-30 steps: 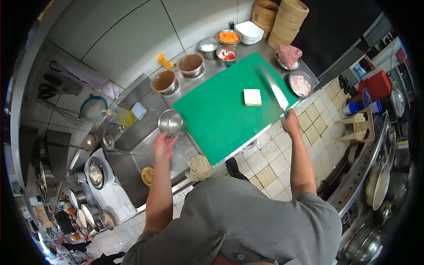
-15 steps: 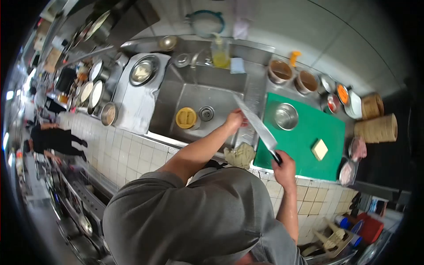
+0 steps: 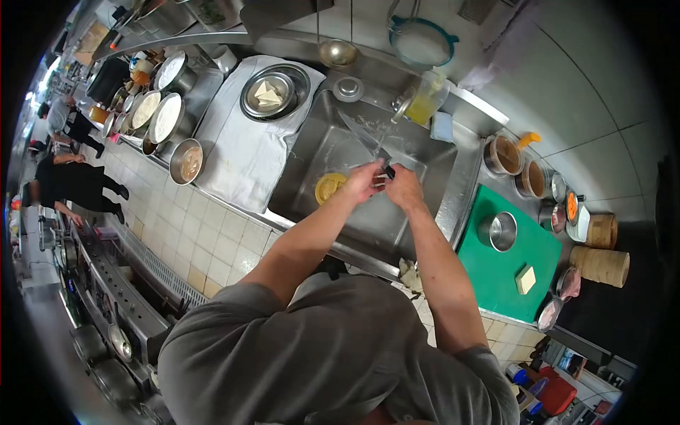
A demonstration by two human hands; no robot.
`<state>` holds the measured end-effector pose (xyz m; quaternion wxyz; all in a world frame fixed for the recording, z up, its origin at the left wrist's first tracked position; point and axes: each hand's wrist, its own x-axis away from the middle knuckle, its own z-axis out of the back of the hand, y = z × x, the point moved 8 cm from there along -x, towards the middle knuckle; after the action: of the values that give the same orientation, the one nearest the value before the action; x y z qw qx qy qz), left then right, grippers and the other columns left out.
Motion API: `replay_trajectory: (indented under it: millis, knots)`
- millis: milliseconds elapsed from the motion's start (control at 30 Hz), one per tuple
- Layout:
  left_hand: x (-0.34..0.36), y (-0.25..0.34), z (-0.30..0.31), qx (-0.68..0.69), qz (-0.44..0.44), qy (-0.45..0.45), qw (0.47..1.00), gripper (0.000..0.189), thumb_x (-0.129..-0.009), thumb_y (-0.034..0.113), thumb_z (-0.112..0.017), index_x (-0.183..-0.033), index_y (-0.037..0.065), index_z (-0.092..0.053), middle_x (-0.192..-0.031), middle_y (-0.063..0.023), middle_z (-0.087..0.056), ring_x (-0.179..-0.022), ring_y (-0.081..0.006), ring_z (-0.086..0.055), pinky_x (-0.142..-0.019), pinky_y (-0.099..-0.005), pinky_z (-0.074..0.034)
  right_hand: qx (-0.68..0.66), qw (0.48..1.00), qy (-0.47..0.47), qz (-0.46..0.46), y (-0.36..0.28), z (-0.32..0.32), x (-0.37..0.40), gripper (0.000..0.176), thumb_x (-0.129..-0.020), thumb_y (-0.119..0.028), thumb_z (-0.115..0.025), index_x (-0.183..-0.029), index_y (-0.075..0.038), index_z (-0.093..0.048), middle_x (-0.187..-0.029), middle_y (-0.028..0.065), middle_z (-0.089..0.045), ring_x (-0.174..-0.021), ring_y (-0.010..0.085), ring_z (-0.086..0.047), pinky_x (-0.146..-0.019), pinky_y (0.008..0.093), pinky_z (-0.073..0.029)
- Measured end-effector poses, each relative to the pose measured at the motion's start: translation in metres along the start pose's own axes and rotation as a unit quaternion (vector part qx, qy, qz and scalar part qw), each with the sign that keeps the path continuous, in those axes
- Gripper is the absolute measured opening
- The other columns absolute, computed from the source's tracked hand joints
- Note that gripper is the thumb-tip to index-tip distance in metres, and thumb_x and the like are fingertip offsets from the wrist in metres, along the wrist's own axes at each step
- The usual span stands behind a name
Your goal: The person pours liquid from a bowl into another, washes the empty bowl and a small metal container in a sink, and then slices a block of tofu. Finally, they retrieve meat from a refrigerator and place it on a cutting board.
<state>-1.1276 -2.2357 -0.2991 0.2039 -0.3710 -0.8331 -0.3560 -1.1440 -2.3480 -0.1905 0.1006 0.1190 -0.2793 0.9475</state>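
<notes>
In the sink (image 3: 435, 170), my right hand (image 3: 404, 189) is closed round the black handle of a kitchen knife (image 3: 360, 132). The broad blade points away from me toward the far left of the basin, under the tap (image 3: 402, 108). Close beside the handle is my left hand (image 3: 363, 182), its fingers loosely bent and apart; whether they touch the handle is hard to see. A yellow round strainer piece (image 3: 330, 188) lies on the sink floor by my left wrist. Running water shows faintly near the blade.
Right of the sink, a green cutting board (image 3: 489, 273) bears a metal cup (image 3: 501, 232) and a pale yellow block (image 3: 525, 280). Left, a white cloth (image 3: 230, 152) holds a metal bowl (image 3: 268, 94) with pale pieces. Ladle (image 3: 338, 53) hangs behind. Co-workers (image 3: 78, 180) stand far left.
My right hand has carried the knife from the edge of the cutting board leftward into the sink. My left hand is now next to it at the handle. The view has shifted left.
</notes>
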Motion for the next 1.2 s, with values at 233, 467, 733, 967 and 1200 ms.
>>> replay_trajectory:
  millis: [233,467,733,967,1200]
  knots:
    - [-0.072,0.005,-0.008,-0.050,0.039,0.054,0.997,0.011,-0.089,0.019,-0.071,-0.093,0.009,-0.067,-0.089,-0.0062,-0.068,-0.079,-0.0218,-0.064,-0.072,-0.0380,-0.052,0.036,0.997,0.037,-0.049,0.004,0.013,0.033,0.030,-0.087,-0.017,-0.063,-0.114,-0.004,-0.062,-0.108,0.0212,-0.070,-0.103,0.0398,-0.067,-0.090,0.0496,-0.052]
    - [-0.119,0.037,-0.013,-0.036,0.048,0.004,0.998,0.009,-0.089,0.016,-0.068,-0.095,0.009,-0.066,-0.085,-0.0052,-0.066,-0.078,-0.0231,-0.064,-0.074,-0.0391,-0.052,0.033,0.990,0.078,-0.112,0.038,0.035,0.102,0.028,-0.085,-0.016,-0.064,-0.112,-0.008,-0.063,-0.102,0.0201,-0.070,-0.096,0.0414,-0.067,-0.083,0.0512,-0.053]
    - [-0.160,0.042,0.055,-0.110,-0.029,0.087,0.990,0.030,-0.097,0.038,-0.064,-0.087,0.009,-0.062,-0.074,-0.0035,-0.061,-0.065,-0.0196,-0.061,-0.060,-0.0340,-0.049,-0.015,0.978,0.131,-0.163,0.052,0.046,0.189,0.028,-0.085,-0.015,-0.064,-0.111,-0.008,-0.064,-0.101,0.0219,-0.069,-0.093,0.0427,-0.067,-0.080,0.0510,-0.053]
    - [-0.007,-0.028,-0.012,-0.228,0.140,-0.015,0.964,0.054,-0.093,0.062,-0.060,-0.077,0.010,-0.058,-0.059,-0.0022,-0.051,-0.046,-0.0171,-0.049,-0.042,-0.0319,-0.041,-0.041,0.986,0.123,-0.103,0.041,0.003,0.112,0.030,-0.086,-0.017,-0.064,-0.113,-0.003,-0.063,-0.100,0.0247,-0.069,-0.098,0.0448,-0.065,-0.085,0.0529,-0.052]
    - [-0.043,0.022,-0.005,-0.333,-0.043,0.035,0.941,0.041,-0.096,0.044,-0.061,-0.075,0.008,-0.061,-0.059,-0.0021,-0.051,-0.043,-0.0160,-0.045,-0.039,-0.0340,-0.033,-0.093,0.992,0.067,-0.052,-0.009,0.013,0.101,0.029,-0.086,-0.013,-0.064,-0.113,-0.002,-0.063,-0.095,0.0266,-0.068,-0.093,0.0465,-0.065,-0.082,0.0530,-0.051]
